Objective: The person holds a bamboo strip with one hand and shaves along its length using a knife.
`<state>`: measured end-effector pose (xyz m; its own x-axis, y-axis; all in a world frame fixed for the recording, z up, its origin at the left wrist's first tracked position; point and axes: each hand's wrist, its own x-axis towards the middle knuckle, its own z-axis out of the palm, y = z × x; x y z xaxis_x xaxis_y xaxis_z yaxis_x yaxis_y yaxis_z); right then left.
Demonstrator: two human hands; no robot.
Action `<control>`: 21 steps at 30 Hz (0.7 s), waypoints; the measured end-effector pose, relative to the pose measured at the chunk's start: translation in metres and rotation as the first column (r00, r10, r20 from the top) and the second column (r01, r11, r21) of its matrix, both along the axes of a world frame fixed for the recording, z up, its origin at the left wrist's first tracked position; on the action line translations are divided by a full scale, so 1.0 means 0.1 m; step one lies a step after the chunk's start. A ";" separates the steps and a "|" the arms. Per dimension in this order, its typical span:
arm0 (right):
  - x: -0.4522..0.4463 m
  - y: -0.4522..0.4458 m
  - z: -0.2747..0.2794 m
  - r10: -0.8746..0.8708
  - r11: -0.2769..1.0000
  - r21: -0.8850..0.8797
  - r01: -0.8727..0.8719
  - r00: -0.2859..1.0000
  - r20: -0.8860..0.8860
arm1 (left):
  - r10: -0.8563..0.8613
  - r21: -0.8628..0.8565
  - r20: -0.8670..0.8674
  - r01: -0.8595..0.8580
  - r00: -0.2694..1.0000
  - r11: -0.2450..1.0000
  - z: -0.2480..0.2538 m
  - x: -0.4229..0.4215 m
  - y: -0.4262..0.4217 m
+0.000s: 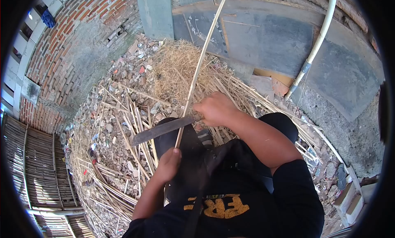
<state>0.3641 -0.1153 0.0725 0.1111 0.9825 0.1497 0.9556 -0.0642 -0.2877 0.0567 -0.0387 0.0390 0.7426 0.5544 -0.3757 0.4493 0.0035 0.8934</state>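
Observation:
A long, pale bamboo strip (200,63) rises from my lap toward the top of the view. My left hand (168,164) is closed around its lower end, thumb on top. My right hand (216,109) is closed on the handle of a machete (162,131), whose wide dark blade points left and crosses the strip just above my left hand. The handle is mostly hidden by my fingers. Both hands are over my dark-clad knees.
Split bamboo strips (135,122) lie left of my legs on rubble ground (109,127). Ahead is a heap of fine shavings (177,69). A brick wall (57,69) stands left, grey panels (267,40) ahead, and a pale pole (319,40) leans at the right.

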 end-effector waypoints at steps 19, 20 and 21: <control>0.29 -0.01 -0.09 -0.172 0.984 0.038 0.177 0.980 -0.103 | -0.038 0.161 -0.034 0.043 0.999 0.986 -0.09 -0.22 0.03; 0.32 -0.01 -0.12 -0.181 0.983 0.013 0.183 0.978 -0.108 | -0.024 0.148 -0.058 0.033 0.998 0.988 -0.06 -0.16 0.01; 0.37 0.00 -0.08 -0.189 0.982 -0.008 0.189 0.976 -0.105 | -0.009 0.139 -0.074 0.019 0.997 0.990 -0.03 -0.10 0.00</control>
